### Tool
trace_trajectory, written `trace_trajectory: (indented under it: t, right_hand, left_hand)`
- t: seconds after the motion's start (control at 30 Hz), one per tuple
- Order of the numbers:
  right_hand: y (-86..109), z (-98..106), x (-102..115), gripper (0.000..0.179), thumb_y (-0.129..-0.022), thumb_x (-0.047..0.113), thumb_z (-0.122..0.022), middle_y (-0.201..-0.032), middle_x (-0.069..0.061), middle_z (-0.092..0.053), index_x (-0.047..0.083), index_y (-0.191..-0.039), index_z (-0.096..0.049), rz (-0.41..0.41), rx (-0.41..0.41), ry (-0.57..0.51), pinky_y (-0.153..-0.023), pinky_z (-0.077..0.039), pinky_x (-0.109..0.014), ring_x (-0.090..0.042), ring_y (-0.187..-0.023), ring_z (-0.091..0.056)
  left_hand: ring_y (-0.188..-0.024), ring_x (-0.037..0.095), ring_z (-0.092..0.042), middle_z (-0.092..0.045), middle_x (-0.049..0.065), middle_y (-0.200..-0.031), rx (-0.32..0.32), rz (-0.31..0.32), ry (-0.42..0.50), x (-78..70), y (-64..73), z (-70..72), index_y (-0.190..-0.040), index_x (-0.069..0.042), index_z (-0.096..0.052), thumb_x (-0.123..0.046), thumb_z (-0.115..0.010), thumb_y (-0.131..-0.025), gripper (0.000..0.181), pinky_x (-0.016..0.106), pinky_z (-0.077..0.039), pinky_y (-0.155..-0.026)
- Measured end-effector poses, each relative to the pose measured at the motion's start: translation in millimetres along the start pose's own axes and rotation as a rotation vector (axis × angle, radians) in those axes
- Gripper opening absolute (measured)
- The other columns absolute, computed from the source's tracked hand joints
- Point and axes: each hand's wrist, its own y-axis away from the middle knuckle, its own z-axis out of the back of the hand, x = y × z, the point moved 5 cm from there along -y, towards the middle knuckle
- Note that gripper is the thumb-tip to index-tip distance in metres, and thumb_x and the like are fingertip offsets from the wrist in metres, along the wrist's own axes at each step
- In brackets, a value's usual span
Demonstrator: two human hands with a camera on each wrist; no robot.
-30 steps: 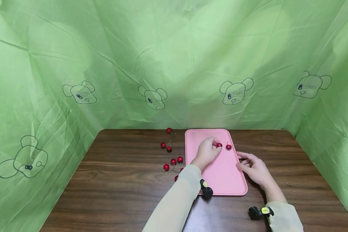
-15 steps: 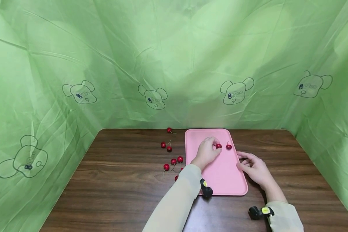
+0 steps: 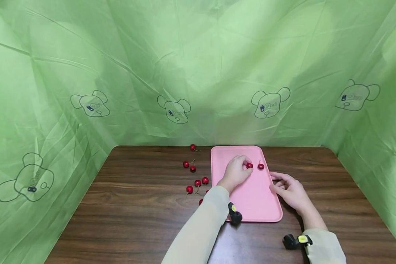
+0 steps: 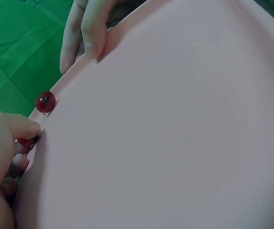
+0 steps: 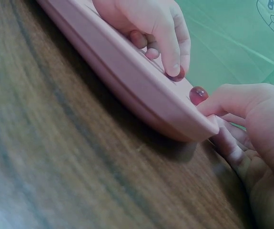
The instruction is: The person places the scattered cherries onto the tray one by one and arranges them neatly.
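My left hand (image 3: pixel 235 172) reaches over the pink tray (image 3: pixel 254 205) and pinches a red cherry (image 3: pixel 249 165) between thumb and fingers, low over the tray's far part. In the left wrist view the thumb partly covers that cherry (image 4: pixel 27 141). Just to its right, a second cherry (image 3: pixel 260 166) lies on the tray with its stem pointing away. At the tray's right side, my right hand (image 3: pixel 292 192) grips the rim, thumb on top and fingers outside. The right wrist view shows this hand (image 5: pixel 270 129) holding the rim close by the second cherry (image 5: pixel 198 95).
Left of the tray, several cherries with stems, among them a far one (image 3: pixel 193 147) and a nearer one (image 3: pixel 189 189), lie on the brown wooden table (image 3: pixel 135 220). My left sleeve (image 3: pixel 198 227) partly covers some. A green curtain (image 3: pixel 217 73) surrounds the table's back and sides.
Both hands stay almost where they were. The pinched cherry shifts very slightly between the left fingers, and the head view tilts a little.
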Motion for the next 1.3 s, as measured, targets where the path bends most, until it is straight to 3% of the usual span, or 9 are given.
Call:
trace_trajectory:
  t: [0.3, 0.47, 0.63, 0.8, 0.93, 1.07, 1.3]
  right_hand:
    - [0.6, -0.3, 0.8, 0.050, -0.100, 0.016, -0.081, -0.126, -0.018, -0.073, 0.003, -0.147, -0.066, 0.004, -0.002, -0.001, -0.074, -0.055, -0.023, -0.010, -0.088, -0.067]
    - [0.5, 0.0, 0.3, 0.050, -0.100, 0.015, -0.080, -0.126, -0.018, -0.073, 0.002, -0.146, -0.066, 0.000, -0.002, -0.006, -0.075, -0.055, -0.022, -0.010, -0.088, -0.067]
    - [0.2, -0.7, 0.7, 0.050, -0.101, 0.014, -0.080, -0.126, -0.019, -0.072, 0.002, -0.147, -0.065, -0.007, 0.002, -0.010, -0.076, -0.055, -0.022, -0.011, -0.089, -0.066]
    - [0.3, -0.3, 1.4, 0.049, -0.100, 0.012, -0.079, -0.125, -0.020, -0.072, 0.001, -0.146, -0.065, 0.002, 0.000, -0.021, -0.075, -0.055, -0.022, -0.011, -0.089, -0.067]
    - [0.2, 0.6, 2.7, 0.049, -0.100, 0.011, -0.079, -0.125, -0.020, -0.072, 0.001, -0.146, -0.066, 0.003, -0.005, -0.017, -0.075, -0.055, -0.022, -0.011, -0.088, -0.067]
    - [0.5, 0.0, 4.3, 0.049, -0.100, 0.013, -0.080, -0.125, -0.019, -0.072, 0.002, -0.146, -0.066, -0.010, -0.001, -0.005, -0.076, -0.055, -0.023, -0.012, -0.089, -0.067]
    - [2.1, -0.8, 4.1, 0.050, -0.100, 0.013, -0.080, -0.125, -0.019, -0.072, 0.002, -0.147, -0.066, -0.024, 0.001, 0.004, -0.075, -0.056, -0.024, -0.013, -0.089, -0.067]
  left_hand:
    - [-0.111, 0.012, -0.063, -0.070, 0.001, -0.119, 0.040, -0.017, 0.053, -1.4, -0.8, 7.6, -0.129, -0.014, -0.072, -0.022, -0.085, -0.094, 0.039, 0.026, -0.049, -0.103]
    - [-0.115, 0.014, -0.065, -0.069, 0.003, -0.124, 0.060, -0.034, 0.089, -0.1, -0.9, 21.9, -0.134, -0.013, -0.069, -0.021, -0.085, -0.094, 0.044, 0.027, -0.051, -0.102]
    - [-0.110, 0.024, -0.068, -0.069, 0.013, -0.130, 0.079, -0.076, 0.130, 0.3, 5.0, 54.9, -0.141, -0.006, -0.066, -0.017, -0.079, -0.098, 0.046, 0.029, -0.053, -0.096]
    - [-0.098, 0.021, -0.066, -0.070, 0.014, -0.131, 0.033, -0.075, 0.106, 9.7, 18.9, 99.6, -0.142, -0.009, -0.066, -0.020, -0.079, -0.100, 0.046, 0.031, -0.054, -0.090]
    - [-0.098, 0.028, -0.068, -0.070, 0.015, -0.127, -0.060, -0.086, 0.105, 29.0, 33.6, 135.7, -0.138, -0.008, -0.068, -0.018, -0.079, -0.099, 0.042, 0.036, -0.055, -0.087]
    - [-0.089, 0.029, -0.070, -0.072, 0.013, -0.119, -0.197, -0.107, 0.137, 61.5, 50.4, 165.3, -0.131, -0.006, -0.071, -0.012, -0.079, -0.098, 0.035, 0.040, -0.058, -0.083]
    - [-0.083, 0.022, -0.066, -0.074, 0.009, -0.114, -0.391, -0.036, 0.172, 126.3, 76.8, 190.5, -0.126, -0.005, -0.074, -0.007, -0.079, -0.096, 0.030, 0.041, -0.056, -0.078]
